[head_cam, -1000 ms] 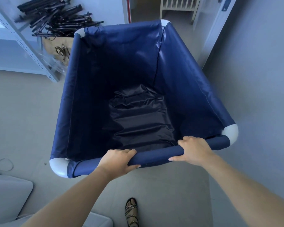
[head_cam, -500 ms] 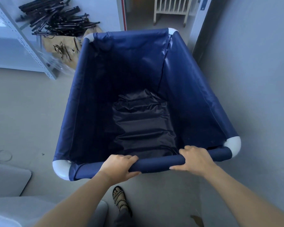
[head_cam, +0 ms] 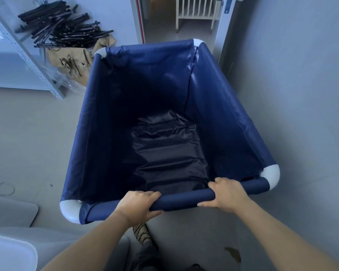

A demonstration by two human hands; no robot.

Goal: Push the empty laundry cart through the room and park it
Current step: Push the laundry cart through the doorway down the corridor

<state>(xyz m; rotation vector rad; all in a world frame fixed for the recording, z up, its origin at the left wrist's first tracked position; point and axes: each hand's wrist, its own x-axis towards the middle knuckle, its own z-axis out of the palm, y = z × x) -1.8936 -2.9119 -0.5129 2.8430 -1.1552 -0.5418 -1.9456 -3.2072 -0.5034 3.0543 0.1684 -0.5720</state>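
The laundry cart [head_cam: 229,106] fills the middle of the head view: dark blue fabric walls on a frame with white corner pieces, and nothing inside but its wrinkled dark bottom. My left hand [head_cam: 139,206] grips the near rail [head_cam: 184,199] left of centre. My right hand [head_cam: 228,195] grips the same rail towards its right end. The cart's right side runs close along a grey wall [head_cam: 301,94].
A doorway [head_cam: 176,18] opens just beyond the cart's far end, with a white crib [head_cam: 196,12] behind it. Far left stand a metal shelf post [head_cam: 27,55], a heap of black hangers [head_cam: 61,30] and brown paper [head_cam: 70,61]. Grey cushions [head_cam: 12,212] lie near left. My sandalled foot [head_cam: 143,234] is under the rail.
The cart has pulled back from the doorway and sits lower in the view, with more of the doorway and crib showing. Both hands keep their grip on the rail. My foot has shifted.
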